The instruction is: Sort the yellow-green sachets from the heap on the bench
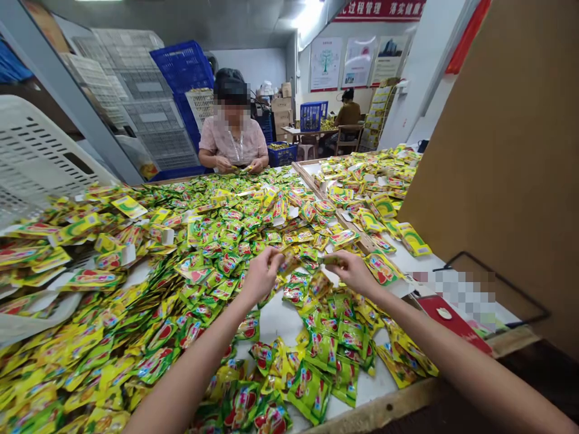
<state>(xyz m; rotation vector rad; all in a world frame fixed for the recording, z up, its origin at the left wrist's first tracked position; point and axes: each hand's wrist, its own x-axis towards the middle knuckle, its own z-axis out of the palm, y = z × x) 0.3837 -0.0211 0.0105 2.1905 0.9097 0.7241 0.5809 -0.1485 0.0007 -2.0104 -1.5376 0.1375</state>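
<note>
A big white table (280, 319) is heaped with several small green and yellow sachets (212, 241). My left hand (260, 277) is curled over the heap near the middle, fingers pinched on a sachet (283, 260). My right hand (353, 271) is close beside it, fingers pinched on another small sachet (330, 260). The two hands nearly meet above the pile. Flat yellow cartons (414, 239) lie to the right of my right hand.
A person in a pink top (233, 141) sorts sachets at the table's far end. Another person (348, 111) sits further back. White crates (40, 157) and blue crates (183, 66) stand at left. A brown board (511, 150) rises at right. A red item (452, 319) lies nearby.
</note>
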